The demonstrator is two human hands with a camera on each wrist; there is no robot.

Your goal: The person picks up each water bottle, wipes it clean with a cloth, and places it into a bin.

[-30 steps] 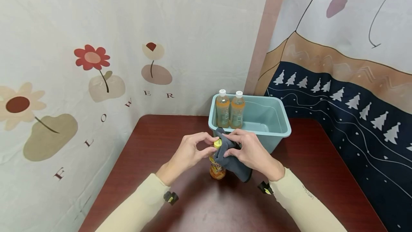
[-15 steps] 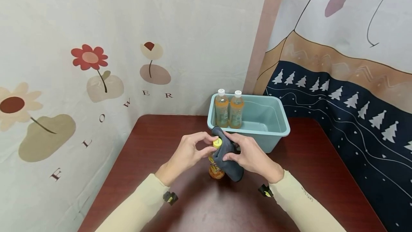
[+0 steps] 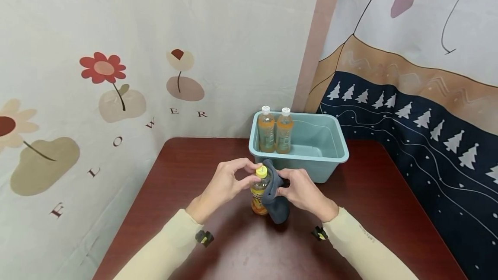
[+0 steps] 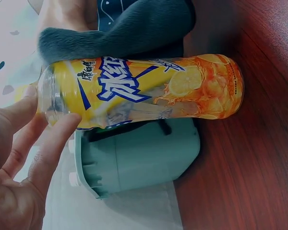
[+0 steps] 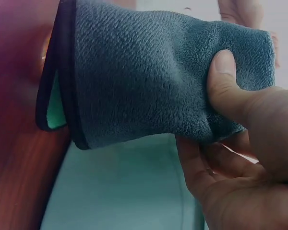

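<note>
A drink bottle (image 3: 258,193) with a yellow cap and a yellow-orange label stands upright on the table. My left hand (image 3: 229,179) pinches it at the cap and neck between thumb and fingers. In the left wrist view the label of the bottle (image 4: 149,91) shows lemon slices. On the bottle's right side lies a folded dark grey cloth (image 3: 277,202), which my right hand (image 3: 305,193) holds. The right wrist view shows the thumb on top of the cloth (image 5: 134,72) and fingers beneath it. Most of the bottle is hidden there behind the cloth.
Just behind the hands sits a light blue plastic bin (image 3: 324,170). Two white-capped bottles, one on the left (image 3: 266,133) and one on the right (image 3: 284,133), stand at its left end. The dark red table (image 3: 186,154) meets a printed wall hanging at the back.
The cloth has shifted down and back from the cap, so more of the bottle's neck and label shows. My right hand moved slightly lower with it. The left hand keeps its pinch.
</note>
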